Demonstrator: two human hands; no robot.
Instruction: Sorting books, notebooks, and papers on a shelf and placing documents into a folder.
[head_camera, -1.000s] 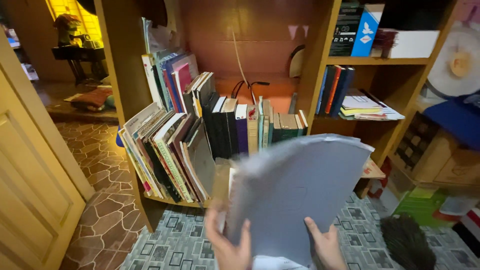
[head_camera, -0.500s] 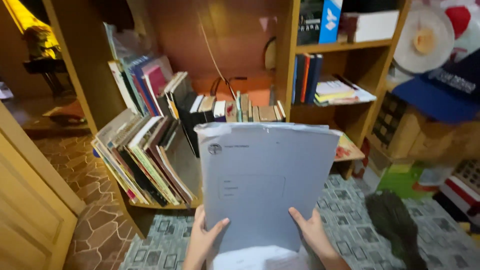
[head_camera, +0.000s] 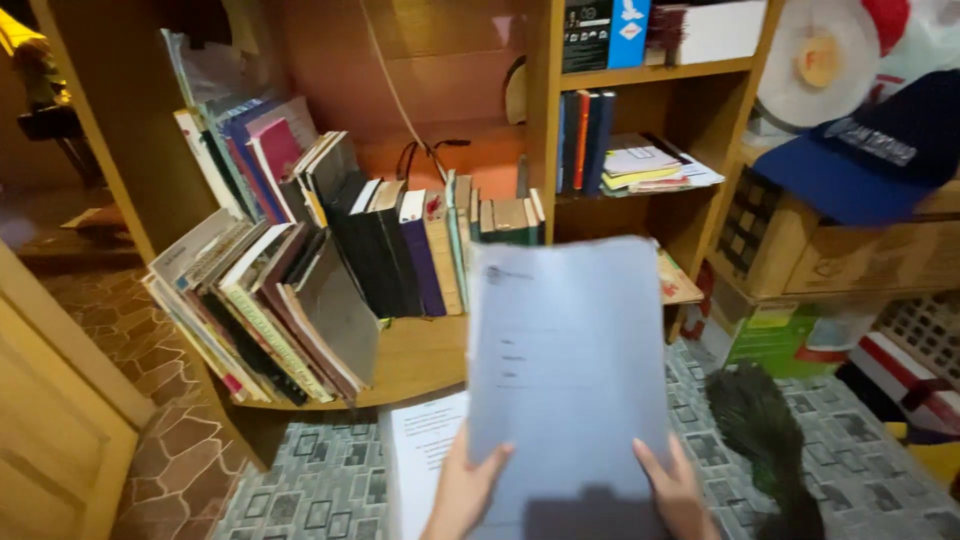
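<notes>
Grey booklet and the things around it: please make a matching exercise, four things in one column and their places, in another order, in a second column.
Things:
1. grey booklet
2. blue cap
3. dark feather duster
4. leaning books

Places:
A. on the patterned floor, at the right
B. on the cardboard boxes
C. held by the left hand and the right hand
D. at the left end of the low wooden shelf

Pairs: 1-C, 2-B, 3-A, 4-D
</notes>
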